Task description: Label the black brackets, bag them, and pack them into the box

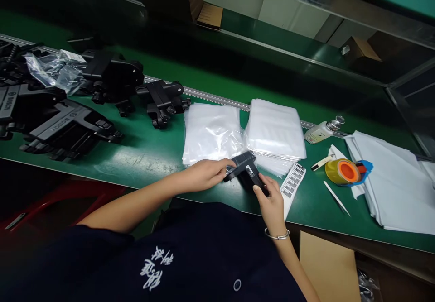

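Note:
A black plastic T-shaped part point(245, 165) with a small printed label on its stem is held between my two hands, over the front of the green bench. My left hand point(210, 175) is closed, with thumb and fingers on the left end of its crossbar. The right hand point(272, 198), with a bracelet at the wrist, grips the lower stem. Just behind the part lies a stack of clear plastic bags point(214, 130), with a second bag stack point(275, 130) to its right. Beside my right hand is a label sheet point(292, 184) with several dark labels.
Several black plastic assemblies point(71, 125) crowd the left of the bench point(142, 166), near a crumpled clear bag point(57, 71). On the right are a pump bottle point(322, 130), tape rolls point(343, 171), tweezers point(336, 198) and white sheets point(401, 184). A metal-edged shelf point(340, 7) runs above.

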`<state>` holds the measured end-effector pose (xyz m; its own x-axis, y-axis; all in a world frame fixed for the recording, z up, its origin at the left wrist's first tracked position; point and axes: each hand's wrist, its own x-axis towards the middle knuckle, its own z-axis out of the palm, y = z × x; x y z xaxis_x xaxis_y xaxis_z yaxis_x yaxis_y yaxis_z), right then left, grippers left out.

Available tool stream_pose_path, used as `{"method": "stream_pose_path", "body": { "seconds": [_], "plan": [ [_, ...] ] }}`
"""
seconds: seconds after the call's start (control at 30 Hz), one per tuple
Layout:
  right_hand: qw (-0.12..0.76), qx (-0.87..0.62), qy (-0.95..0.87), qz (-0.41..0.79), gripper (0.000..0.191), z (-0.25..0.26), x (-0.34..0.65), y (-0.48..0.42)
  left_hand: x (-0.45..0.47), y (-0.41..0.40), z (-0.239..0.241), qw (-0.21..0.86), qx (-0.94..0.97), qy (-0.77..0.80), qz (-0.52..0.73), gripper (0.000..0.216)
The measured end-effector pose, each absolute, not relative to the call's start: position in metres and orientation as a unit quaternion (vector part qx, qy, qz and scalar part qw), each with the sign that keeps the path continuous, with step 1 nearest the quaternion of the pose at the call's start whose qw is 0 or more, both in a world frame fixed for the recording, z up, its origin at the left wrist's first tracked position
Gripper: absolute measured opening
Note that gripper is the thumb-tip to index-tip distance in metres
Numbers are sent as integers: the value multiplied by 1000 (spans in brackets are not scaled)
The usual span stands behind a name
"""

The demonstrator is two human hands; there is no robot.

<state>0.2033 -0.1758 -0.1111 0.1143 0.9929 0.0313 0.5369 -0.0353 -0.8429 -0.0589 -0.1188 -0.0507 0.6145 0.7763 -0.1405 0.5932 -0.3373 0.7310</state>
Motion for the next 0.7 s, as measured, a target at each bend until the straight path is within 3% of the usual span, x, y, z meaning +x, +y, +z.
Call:
{"method": "stream_pose_path", "body": {
  "seconds": [0.23, 0.47, 0.7],
  "plan": [
    [380, -591, -670, 240, 41, -113, 173, -168, -34, -106, -51, 310, 856, 395, 122, 33],
    [378, -633, -608, 295, 41, -109, 173, -158, -53, -108, -46, 302, 820, 453, 173, 35],
    [368, -523, -745, 189, 33, -116, 157, -145, -27, -106, -49, 312, 841, 347, 273, 33]
  ]
}}
